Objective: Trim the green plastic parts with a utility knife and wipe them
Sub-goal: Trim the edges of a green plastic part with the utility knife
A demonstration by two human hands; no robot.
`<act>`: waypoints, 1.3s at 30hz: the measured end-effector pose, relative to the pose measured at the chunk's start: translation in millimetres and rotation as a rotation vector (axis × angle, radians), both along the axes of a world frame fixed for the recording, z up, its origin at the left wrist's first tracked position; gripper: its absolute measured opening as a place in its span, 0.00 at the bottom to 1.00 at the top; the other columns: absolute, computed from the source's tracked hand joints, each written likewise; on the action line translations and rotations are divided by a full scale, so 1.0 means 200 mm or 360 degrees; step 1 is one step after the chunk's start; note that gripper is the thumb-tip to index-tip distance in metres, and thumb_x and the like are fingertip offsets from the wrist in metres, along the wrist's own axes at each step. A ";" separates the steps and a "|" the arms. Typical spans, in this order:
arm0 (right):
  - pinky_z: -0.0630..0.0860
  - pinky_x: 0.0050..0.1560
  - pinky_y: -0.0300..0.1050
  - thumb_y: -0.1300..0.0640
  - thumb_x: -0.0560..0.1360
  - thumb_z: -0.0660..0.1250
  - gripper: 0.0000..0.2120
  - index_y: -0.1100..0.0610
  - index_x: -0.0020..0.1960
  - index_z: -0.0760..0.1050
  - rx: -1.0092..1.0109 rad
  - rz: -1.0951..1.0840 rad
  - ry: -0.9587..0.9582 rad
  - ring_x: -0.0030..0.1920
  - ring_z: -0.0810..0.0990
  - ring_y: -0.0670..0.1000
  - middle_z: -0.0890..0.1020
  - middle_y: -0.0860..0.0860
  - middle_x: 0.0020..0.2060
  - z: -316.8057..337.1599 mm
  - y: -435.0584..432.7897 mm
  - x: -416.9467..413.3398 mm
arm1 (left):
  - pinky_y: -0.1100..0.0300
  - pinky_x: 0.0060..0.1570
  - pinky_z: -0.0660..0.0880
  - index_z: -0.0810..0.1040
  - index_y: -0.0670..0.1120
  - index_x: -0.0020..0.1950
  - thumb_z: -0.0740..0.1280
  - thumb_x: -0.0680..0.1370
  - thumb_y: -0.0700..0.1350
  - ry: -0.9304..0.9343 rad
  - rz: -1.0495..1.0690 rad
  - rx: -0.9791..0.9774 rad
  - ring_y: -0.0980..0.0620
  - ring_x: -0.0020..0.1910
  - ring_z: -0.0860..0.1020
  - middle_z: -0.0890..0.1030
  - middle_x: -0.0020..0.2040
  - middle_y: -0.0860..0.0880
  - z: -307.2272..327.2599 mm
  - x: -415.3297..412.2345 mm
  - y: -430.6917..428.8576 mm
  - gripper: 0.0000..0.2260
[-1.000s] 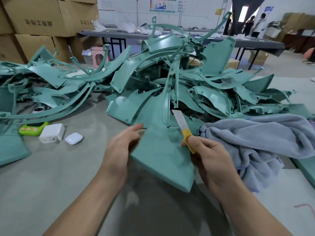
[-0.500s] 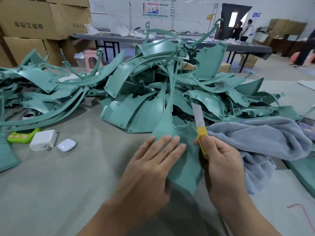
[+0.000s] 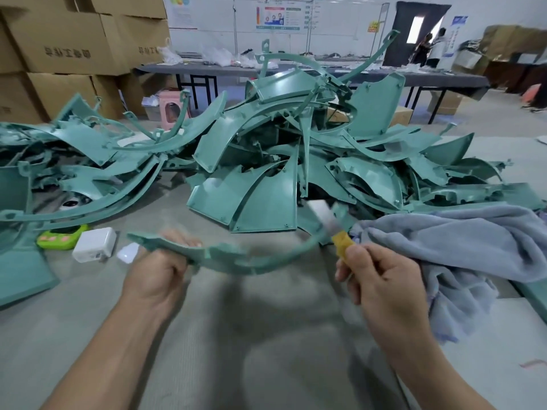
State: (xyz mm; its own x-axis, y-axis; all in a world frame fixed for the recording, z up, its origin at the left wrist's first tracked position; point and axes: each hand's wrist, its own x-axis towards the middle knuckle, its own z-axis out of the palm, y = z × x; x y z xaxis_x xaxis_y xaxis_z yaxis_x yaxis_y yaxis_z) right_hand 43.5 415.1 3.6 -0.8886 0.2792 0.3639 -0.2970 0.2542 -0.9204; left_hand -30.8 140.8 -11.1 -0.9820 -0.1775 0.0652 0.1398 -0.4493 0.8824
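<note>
Green part (image 3: 236, 258): thin curved strip, motion-blurred, gripped by left hand (image 3: 157, 270).

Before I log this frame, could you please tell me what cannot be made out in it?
Head view, all:
1. utility knife: blade motion-blurred; contact with the curved green part unclear; handle hidden inside the right hand.
2. left hand: fingertips blurred by motion.
3. wall poster: text too small.
</note>
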 end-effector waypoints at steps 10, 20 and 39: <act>0.67 0.35 0.47 0.45 0.81 0.61 0.19 0.55 0.36 0.71 0.0939 0.0107 -0.0390 0.35 0.73 0.50 0.76 0.47 0.30 -0.11 -0.11 0.00 | 0.63 0.35 0.77 0.78 0.45 0.23 0.66 0.46 0.39 0.0345 -0.0074 -0.0628 0.52 0.34 0.79 0.77 0.25 0.46 -0.04 -0.03 0.00 0.08; 0.62 0.28 0.45 0.46 0.81 0.64 0.24 0.55 0.30 0.66 0.1146 -0.0145 -0.0490 0.25 0.67 0.48 0.70 0.49 0.22 -0.04 -0.04 0.00 | 0.65 0.37 0.76 0.80 0.47 0.24 0.67 0.47 0.41 0.0494 -0.0060 -0.0661 0.53 0.34 0.78 0.78 0.25 0.48 -0.04 -0.04 -0.01 0.08; 0.71 0.37 0.51 0.47 0.83 0.60 0.18 0.55 0.37 0.71 0.1335 -0.0119 -0.0450 0.35 0.77 0.57 0.79 0.51 0.31 -0.09 -0.10 -0.06 | 0.63 0.47 0.75 0.83 0.53 0.28 0.71 0.60 0.32 0.0719 0.0026 -0.0935 0.55 0.41 0.79 0.81 0.28 0.55 -0.03 -0.03 -0.01 0.14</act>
